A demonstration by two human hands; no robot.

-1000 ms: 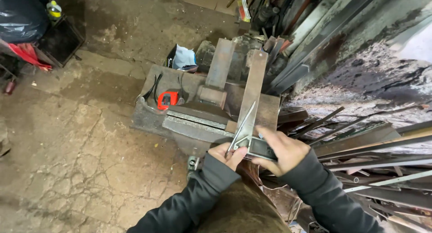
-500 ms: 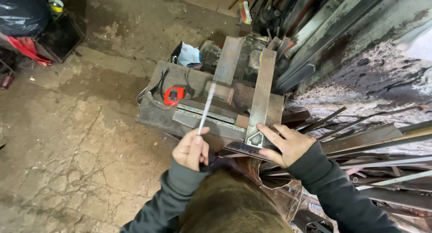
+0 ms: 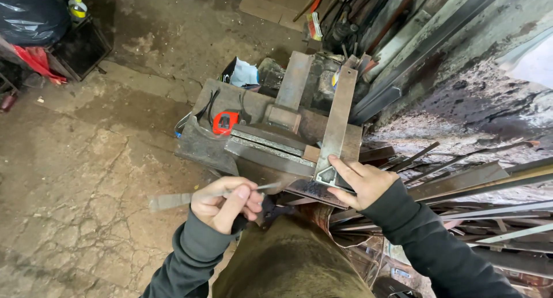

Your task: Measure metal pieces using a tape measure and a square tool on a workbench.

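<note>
Clamped in the left hand (image 3: 222, 203): a thin flat metal strip (image 3: 173, 200), level, jutting left off the workbench (image 3: 253, 154) front edge. Right hand (image 3: 363, 183) fingers, closed together, pressed flat on the steel bar (image 3: 337, 122) near end (resting, not gripping). Bar judged heavy, stiff; strip light, best held mid-length.

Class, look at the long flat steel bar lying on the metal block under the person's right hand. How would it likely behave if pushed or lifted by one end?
The flat steel bar looks thick and rigid, so it probably stays straight rather than sagging. It likely feels heavy for its width. Flat-faced, it should slide rather than roll, though its far end overhangs the metal block and might tip once the right hand lets go.
</note>
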